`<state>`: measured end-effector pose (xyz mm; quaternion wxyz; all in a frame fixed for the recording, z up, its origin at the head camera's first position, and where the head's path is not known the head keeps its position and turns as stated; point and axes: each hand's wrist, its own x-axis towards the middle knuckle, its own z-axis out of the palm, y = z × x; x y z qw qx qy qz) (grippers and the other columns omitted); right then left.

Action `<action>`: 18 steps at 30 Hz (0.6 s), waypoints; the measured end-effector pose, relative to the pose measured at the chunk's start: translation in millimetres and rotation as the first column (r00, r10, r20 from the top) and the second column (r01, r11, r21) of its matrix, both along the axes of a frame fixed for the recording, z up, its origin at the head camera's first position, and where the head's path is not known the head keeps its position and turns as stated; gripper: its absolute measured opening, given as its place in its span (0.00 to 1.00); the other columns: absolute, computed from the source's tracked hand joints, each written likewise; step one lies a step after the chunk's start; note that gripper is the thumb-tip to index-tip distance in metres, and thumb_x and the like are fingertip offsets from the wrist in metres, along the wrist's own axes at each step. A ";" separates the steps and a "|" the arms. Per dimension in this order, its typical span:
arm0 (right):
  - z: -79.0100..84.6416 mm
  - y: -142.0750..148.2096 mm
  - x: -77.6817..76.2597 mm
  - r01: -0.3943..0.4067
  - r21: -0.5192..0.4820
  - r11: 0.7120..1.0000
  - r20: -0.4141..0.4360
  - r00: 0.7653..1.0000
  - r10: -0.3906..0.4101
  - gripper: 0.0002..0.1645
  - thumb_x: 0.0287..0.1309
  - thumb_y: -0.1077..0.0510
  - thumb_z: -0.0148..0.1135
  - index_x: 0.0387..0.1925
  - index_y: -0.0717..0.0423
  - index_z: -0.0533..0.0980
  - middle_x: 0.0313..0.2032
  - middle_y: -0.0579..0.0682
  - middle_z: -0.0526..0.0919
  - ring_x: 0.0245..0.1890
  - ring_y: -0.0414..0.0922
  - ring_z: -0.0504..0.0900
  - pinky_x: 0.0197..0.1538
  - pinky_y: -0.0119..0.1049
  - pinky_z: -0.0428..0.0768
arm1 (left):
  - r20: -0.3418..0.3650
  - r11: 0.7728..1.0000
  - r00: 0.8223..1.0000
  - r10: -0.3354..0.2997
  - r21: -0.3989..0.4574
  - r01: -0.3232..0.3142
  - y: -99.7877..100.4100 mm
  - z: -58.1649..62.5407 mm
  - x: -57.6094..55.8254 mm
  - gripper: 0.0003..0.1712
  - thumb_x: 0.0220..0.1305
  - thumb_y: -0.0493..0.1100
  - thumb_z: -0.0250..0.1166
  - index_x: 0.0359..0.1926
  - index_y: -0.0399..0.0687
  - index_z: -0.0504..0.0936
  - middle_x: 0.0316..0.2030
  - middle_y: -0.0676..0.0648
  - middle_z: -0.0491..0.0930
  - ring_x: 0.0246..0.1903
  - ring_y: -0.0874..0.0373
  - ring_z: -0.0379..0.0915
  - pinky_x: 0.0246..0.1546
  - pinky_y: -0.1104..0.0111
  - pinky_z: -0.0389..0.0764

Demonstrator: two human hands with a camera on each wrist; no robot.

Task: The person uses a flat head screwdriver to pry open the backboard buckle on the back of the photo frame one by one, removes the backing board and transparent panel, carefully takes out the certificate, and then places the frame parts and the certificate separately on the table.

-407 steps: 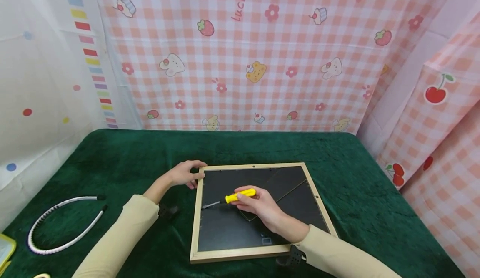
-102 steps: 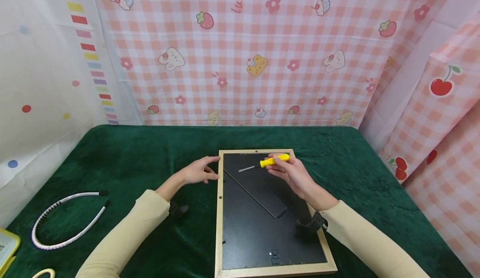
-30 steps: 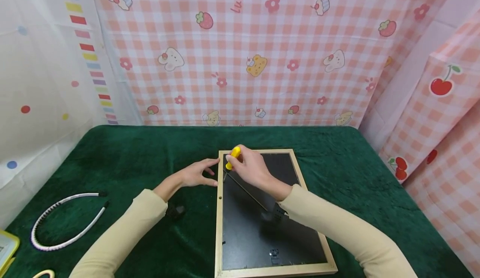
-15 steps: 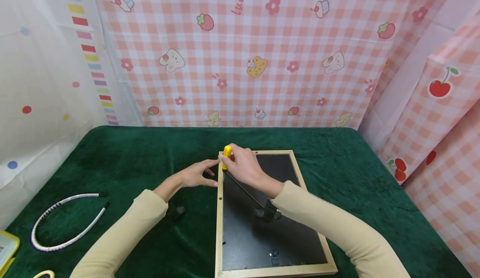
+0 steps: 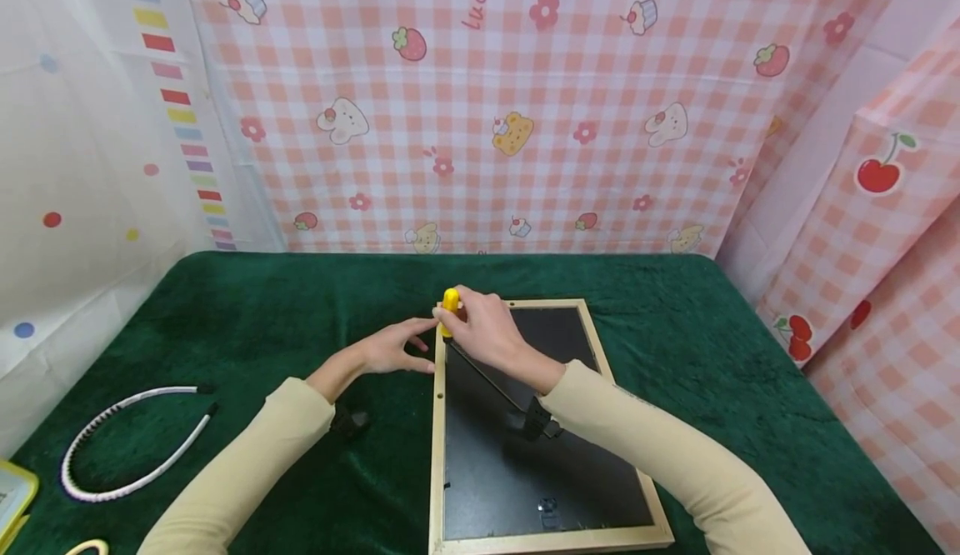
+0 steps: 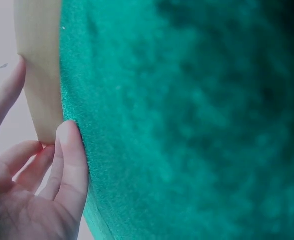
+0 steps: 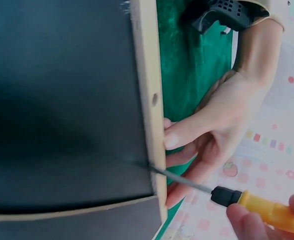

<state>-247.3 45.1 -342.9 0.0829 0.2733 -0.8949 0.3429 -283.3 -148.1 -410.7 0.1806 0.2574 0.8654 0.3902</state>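
Note:
A picture frame with a light wood rim (image 5: pixel 438 455) lies back side up on the cloth, its black backing board (image 5: pixel 555 472) showing. My right hand (image 5: pixel 487 330) grips the yellow handle of a screwdriver (image 5: pixel 449 313), held steeply over the upper left corner. In the right wrist view the screwdriver (image 7: pixel 266 210) has its metal tip where the board meets the rim's inner edge. My left hand (image 5: pixel 386 351) touches the left rim from outside. Seen from the left wrist, its thumb and fingertips (image 6: pixel 69 135) lie against the wooden side, fingers mostly extended. My right hand hides the frame's top left part.
Dark green cloth (image 5: pixel 315 288) covers the table. To the left lies a white headband (image 5: pixel 97 498). A yellow-edged object (image 5: pixel 15 497) and part of a pale yellow loop (image 5: pixel 92 542) show at the lower left. Checked curtain (image 5: pixel 450 122) hangs behind the table.
Since the earliest frame the picture frame has been turned from wide to upright. My right hand has brought the screwdriver left to the upper left rim and tilted it steeper. My left hand barely moved lately.

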 end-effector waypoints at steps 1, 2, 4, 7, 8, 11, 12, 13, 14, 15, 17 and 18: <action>-0.9 2.3 -0.3 -0.003 -0.013 1.000 0.019 1.000 0.004 0.14 0.58 0.53 0.55 0.39 0.59 0.72 0.22 0.46 0.76 0.17 0.37 0.72 0.21 0.28 0.72 | 0.003 1.000 1.000 0.003 -0.002 -0.003 0.0 0.2 0.3 0.46 0.51 0.47 0.66 0.66 0.44 0.52 0.63 0.40 0.52 0.49 0.49 0.65 0.37 0.65 0.75; -2.0 5.0 -0.6 -0.007 -0.032 0.999 0.045 0.999 0.009 0.14 0.58 0.53 0.55 0.39 0.59 0.72 0.23 0.46 0.77 0.18 0.37 0.73 0.22 0.28 0.72 | 0.007 1.000 1.000 0.005 -0.005 -0.004 0.0 0.5 0.6 0.46 0.51 0.47 0.66 0.66 0.44 0.51 0.63 0.40 0.51 0.49 0.49 0.65 0.37 0.65 0.75; -5.0 11.8 -0.9 -0.007 -0.086 0.996 0.114 0.993 0.017 0.13 0.58 0.53 0.55 0.39 0.58 0.72 0.24 0.46 0.77 0.21 0.39 0.76 0.24 0.29 0.74 | 0.009 1.000 1.000 0.005 -0.006 -0.005 0.1 0.1 0.7 0.46 0.51 0.48 0.66 0.66 0.44 0.51 0.63 0.41 0.52 0.49 0.49 0.65 0.38 0.65 0.74; -11.1 24.0 -0.3 -0.007 -0.184 0.983 0.207 0.977 0.045 0.12 0.58 0.53 0.55 0.39 0.57 0.72 0.28 0.48 0.78 0.27 0.45 0.80 0.29 0.30 0.76 | -0.003 1.000 1.000 0.005 -0.013 -0.005 0.1 -1.3 0.8 0.46 0.52 0.48 0.66 0.66 0.43 0.50 0.63 0.41 0.52 0.50 0.49 0.65 0.40 0.63 0.73; -13.4 28.4 0.4 -0.003 -0.214 0.977 0.227 0.973 0.053 0.12 0.58 0.53 0.55 0.39 0.57 0.72 0.29 0.48 0.78 0.28 0.47 0.80 0.31 0.30 0.76 | -0.009 1.000 1.000 0.006 -0.019 -0.006 0.1 -1.8 1.1 0.46 0.52 0.48 0.66 0.66 0.43 0.50 0.63 0.41 0.52 0.50 0.50 0.65 0.41 0.62 0.73; -19.3 42.4 5.3 0.003 -0.286 0.958 0.263 0.962 0.075 0.12 0.57 0.54 0.56 0.40 0.58 0.72 0.31 0.51 0.78 0.30 0.49 0.80 0.34 0.33 0.77 | -0.035 0.999 0.999 0.001 -0.038 -0.002 -0.2 -3.0 2.6 0.46 0.52 0.49 0.65 0.66 0.42 0.50 0.62 0.41 0.53 0.50 0.50 0.65 0.45 0.60 0.70; -21.2 47.3 7.5 0.007 -0.300 0.954 0.274 0.959 0.079 0.12 0.57 0.54 0.56 0.40 0.58 0.72 0.31 0.51 0.78 0.30 0.49 0.80 0.34 0.34 0.77 | -0.044 0.999 0.999 -0.003 -0.046 0.001 -0.3 -3.3 3.3 0.46 0.52 0.50 0.65 0.66 0.42 0.50 0.62 0.42 0.53 0.50 0.51 0.65 0.45 0.60 0.70; -22.8 52.3 10.2 0.010 -0.317 0.948 0.291 0.953 0.088 0.13 0.57 0.55 0.56 0.40 0.59 0.72 0.31 0.52 0.78 0.30 0.49 0.80 0.34 0.35 0.77 | -0.052 0.999 0.999 -0.007 -0.052 0.004 -0.5 -3.3 4.2 0.47 0.52 0.50 0.65 0.66 0.42 0.50 0.62 0.42 0.53 0.51 0.51 0.65 0.46 0.60 0.69; -24.4 57.3 13.0 0.009 -0.337 0.941 0.312 0.944 0.103 0.13 0.57 0.55 0.56 0.40 0.60 0.72 0.32 0.53 0.78 0.31 0.48 0.80 0.35 0.36 0.77 | -0.057 0.999 0.998 -0.012 -0.052 0.009 -0.6 -3.3 5.3 0.47 0.52 0.51 0.65 0.66 0.42 0.51 0.62 0.42 0.54 0.51 0.51 0.64 0.46 0.60 0.69; -25.6 62.2 16.1 0.011 -0.357 0.934 0.337 0.934 0.117 0.14 0.57 0.55 0.57 0.40 0.61 0.72 0.32 0.54 0.79 0.31 0.48 0.80 0.35 0.36 0.77 | -0.061 0.999 0.998 -0.020 -0.048 0.017 -0.8 -3.3 6.4 0.47 0.51 0.50 0.65 0.66 0.41 0.50 0.62 0.41 0.54 0.51 0.50 0.64 0.46 0.60 0.69; -27.6 71.9 22.7 0.008 -0.384 0.923 0.388 0.909 0.153 0.15 0.56 0.55 0.58 0.40 0.62 0.71 0.33 0.55 0.78 0.32 0.48 0.80 0.36 0.36 0.77 | -0.066 0.999 0.997 -0.032 -0.045 0.029 -1.2 -2.5 9.2 0.48 0.51 0.50 0.66 0.66 0.40 0.50 0.62 0.42 0.54 0.52 0.50 0.62 0.44 0.61 0.70; -28.4 76.6 26.2 0.002 -0.398 0.918 0.411 0.894 0.176 0.16 0.56 0.55 0.58 0.40 0.63 0.71 0.34 0.56 0.78 0.32 0.48 0.80 0.37 0.37 0.77 | -0.073 0.998 0.996 -0.042 -0.049 0.038 -1.5 -2.4 10.7 0.48 0.50 0.51 0.66 0.66 0.40 0.50 0.62 0.41 0.54 0.53 0.50 0.62 0.43 0.62 0.71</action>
